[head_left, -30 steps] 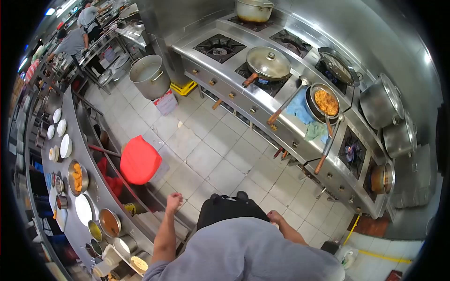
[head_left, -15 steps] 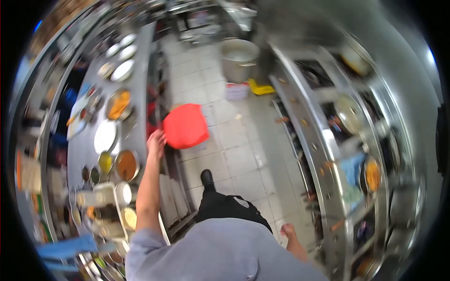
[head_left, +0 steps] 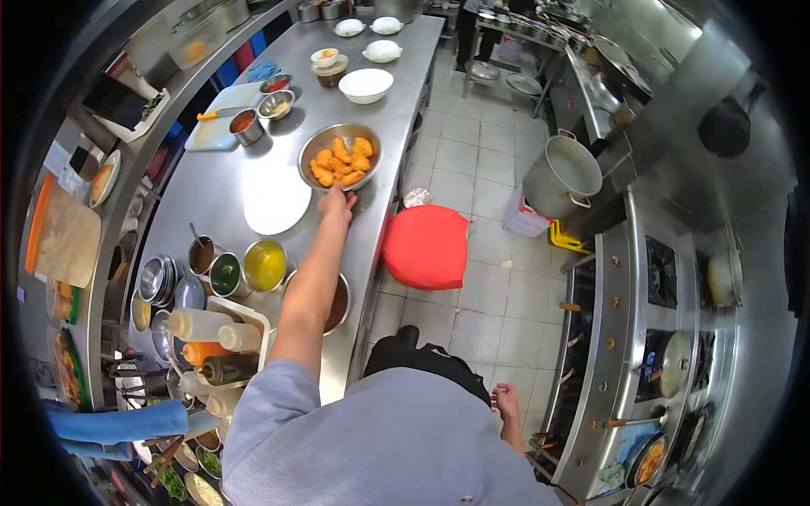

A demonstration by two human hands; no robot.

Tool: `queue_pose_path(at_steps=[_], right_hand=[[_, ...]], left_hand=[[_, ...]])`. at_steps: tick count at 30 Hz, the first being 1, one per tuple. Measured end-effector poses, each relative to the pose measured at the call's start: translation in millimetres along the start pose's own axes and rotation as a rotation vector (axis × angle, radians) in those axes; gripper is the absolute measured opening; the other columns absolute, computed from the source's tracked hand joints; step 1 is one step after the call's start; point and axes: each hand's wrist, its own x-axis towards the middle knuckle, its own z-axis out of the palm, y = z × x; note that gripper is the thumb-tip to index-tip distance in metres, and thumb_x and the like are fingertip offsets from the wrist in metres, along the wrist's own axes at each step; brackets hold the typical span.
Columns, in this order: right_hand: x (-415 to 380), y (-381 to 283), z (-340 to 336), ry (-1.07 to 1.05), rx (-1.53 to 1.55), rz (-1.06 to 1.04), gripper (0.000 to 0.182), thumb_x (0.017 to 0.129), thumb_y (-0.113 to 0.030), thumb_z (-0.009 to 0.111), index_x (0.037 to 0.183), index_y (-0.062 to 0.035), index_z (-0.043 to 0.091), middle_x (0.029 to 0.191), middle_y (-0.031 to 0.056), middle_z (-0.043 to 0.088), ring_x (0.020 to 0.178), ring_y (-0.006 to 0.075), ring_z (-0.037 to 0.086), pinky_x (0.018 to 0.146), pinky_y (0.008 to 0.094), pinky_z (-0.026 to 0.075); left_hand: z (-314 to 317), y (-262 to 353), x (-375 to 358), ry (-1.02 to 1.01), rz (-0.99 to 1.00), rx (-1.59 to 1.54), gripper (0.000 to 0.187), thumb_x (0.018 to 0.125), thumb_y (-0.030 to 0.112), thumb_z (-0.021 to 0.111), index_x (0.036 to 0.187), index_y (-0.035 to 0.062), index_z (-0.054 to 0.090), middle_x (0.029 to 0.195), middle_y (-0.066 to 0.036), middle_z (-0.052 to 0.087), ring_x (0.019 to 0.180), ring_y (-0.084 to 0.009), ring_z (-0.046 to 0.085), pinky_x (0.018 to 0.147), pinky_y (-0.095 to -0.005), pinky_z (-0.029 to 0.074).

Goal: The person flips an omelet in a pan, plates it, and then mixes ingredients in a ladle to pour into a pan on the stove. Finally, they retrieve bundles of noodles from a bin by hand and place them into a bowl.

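Observation:
My left hand (head_left: 337, 207) reaches over the steel table's edge to the near rim of a metal bowl (head_left: 305, 169). Its fingers close at that rim, partly hidden by the hand itself. Golden fried pieces (head_left: 341, 160) fill the bowl. Just left of it lies a white round plate (head_left: 277, 199) with nothing on it. Down at my side, above the floor, my right hand (head_left: 506, 401) hangs with loosely bent fingers and holds nothing.
A red stool (head_left: 426, 247) stands on the tiles beside the steel table (head_left: 202, 190). Ahead on the right is a large pot (head_left: 563, 175). The stove (head_left: 624, 312) runs along my right. Squeeze bottles (head_left: 202, 325) and sauce pots (head_left: 226, 274) crowd the near left.
The view has turned left toward the table and become sharper. My left hand has moved from beside the red stool to the metal bowl. My right hand still hangs low.

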Motion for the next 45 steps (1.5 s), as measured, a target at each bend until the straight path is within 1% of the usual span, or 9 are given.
queue_pose_path(at_steps=[4, 9, 13, 25, 31, 35, 37, 43, 45], right_hand=[[30, -22, 29, -0.003, -0.403, -0.291, 0.014, 0.085, -0.010, 0.059, 0.097, -0.0022, 0.060, 0.074, 0.0060, 0.060, 0.060, 0.0119, 0.054, 0.053, 0.0266, 0.045], [44, -35, 13, -0.042, -0.376, -0.070, 0.011, 0.085, -0.010, 0.057, 0.094, -0.0035, 0.058, 0.072, 0.0060, 0.060, 0.059, 0.0147, 0.056, 0.050, 0.0311, 0.048], [61, -45, -6, -0.135, -0.478, 0.078, 0.009, 0.085, -0.010, 0.054, 0.093, -0.0055, 0.056, 0.071, 0.0058, 0.059, 0.060, 0.0165, 0.058, 0.047, 0.0350, 0.051], [69, -104, 30, -0.159, -0.261, 0.001, 0.015, 0.087, -0.005, 0.052, 0.102, -0.0028, 0.053, 0.080, 0.0079, 0.060, 0.065, 0.0184, 0.062, 0.053, 0.0327, 0.053], [54, -58, 13, -0.160, -0.271, 0.071, 0.020, 0.088, -0.007, 0.052, 0.108, -0.0012, 0.053, 0.084, 0.0094, 0.060, 0.067, 0.0192, 0.063, 0.055, 0.0336, 0.053], [49, 4, -3, -0.211, -0.304, 0.298, 0.031, 0.092, -0.032, 0.050, 0.109, -0.0054, 0.055, 0.093, 0.0066, 0.061, 0.079, 0.0197, 0.062, 0.059, 0.0397, 0.053], [37, 34, -6, -0.278, -0.192, 0.489, 0.048, 0.094, -0.049, 0.044, 0.114, -0.0076, 0.056, 0.099, 0.0052, 0.062, 0.088, 0.0187, 0.061, 0.064, 0.0427, 0.052], [-40, 82, -22, -0.441, 0.059, 0.565, 0.079, 0.079, -0.077, 0.043, 0.123, -0.0126, 0.057, 0.120, 0.0073, 0.060, 0.106, 0.0205, 0.057, 0.081, 0.0411, 0.051], [-65, 108, -35, -0.395, 0.108, 0.577, 0.076, 0.078, -0.076, 0.044, 0.116, -0.0133, 0.060, 0.108, 0.0108, 0.062, 0.095, 0.0221, 0.061, 0.075, 0.0440, 0.053]], left_hand=[[-6, 21, 0, 0.033, 0.046, -0.020, 0.020, 0.079, -0.002, 0.055, 0.097, -0.0101, 0.053, 0.096, -0.016, 0.057, 0.075, -0.0258, 0.061, 0.059, -0.0370, 0.060], [-29, 80, -1, -0.021, -0.002, -0.146, 0.020, 0.080, -0.003, 0.053, 0.096, -0.0137, 0.050, 0.094, -0.018, 0.057, 0.074, -0.0295, 0.062, 0.065, -0.0379, 0.062], [-67, 142, 29, 0.011, 0.228, -0.190, 0.013, 0.078, -0.002, 0.056, 0.088, -0.0107, 0.054, 0.087, -0.017, 0.058, 0.072, -0.0273, 0.063, 0.067, -0.0356, 0.062], [-202, 213, 117, 0.611, 0.268, -0.199, 0.035, 0.080, 0.005, 0.061, 0.113, -0.0066, 0.052, 0.115, -0.016, 0.054, 0.093, -0.0283, 0.061, 0.072, -0.0396, 0.060], [-220, 187, 155, 0.437, 0.213, -0.241, 0.045, 0.083, 0.025, 0.065, 0.116, -0.0006, 0.048, 0.110, -0.014, 0.051, 0.084, -0.0263, 0.056, 0.070, -0.0391, 0.055], [-157, 175, 148, 0.275, 0.232, -0.168, 0.036, 0.083, 0.037, 0.068, 0.102, 0.0115, 0.051, 0.084, -0.008, 0.051, 0.066, -0.0195, 0.052, 0.065, -0.0370, 0.053], [-121, 171, 145, -0.095, 0.212, 0.027, 0.027, 0.085, 0.033, 0.066, 0.097, 0.0113, 0.055, 0.082, -0.003, 0.055, 0.071, -0.0150, 0.053, 0.062, -0.0326, 0.049], [75, 76, -141, -0.847, 0.193, 0.507, 0.026, 0.090, 0.023, 0.063, 0.111, 0.0090, 0.059, 0.095, -0.003, 0.064, 0.082, -0.0104, 0.058, 0.069, -0.0250, 0.048], [94, -3, -222, -1.176, 0.133, 0.697, 0.025, 0.090, 0.024, 0.063, 0.110, 0.0096, 0.058, 0.093, -0.002, 0.063, 0.077, -0.0096, 0.058, 0.064, -0.0234, 0.047]])
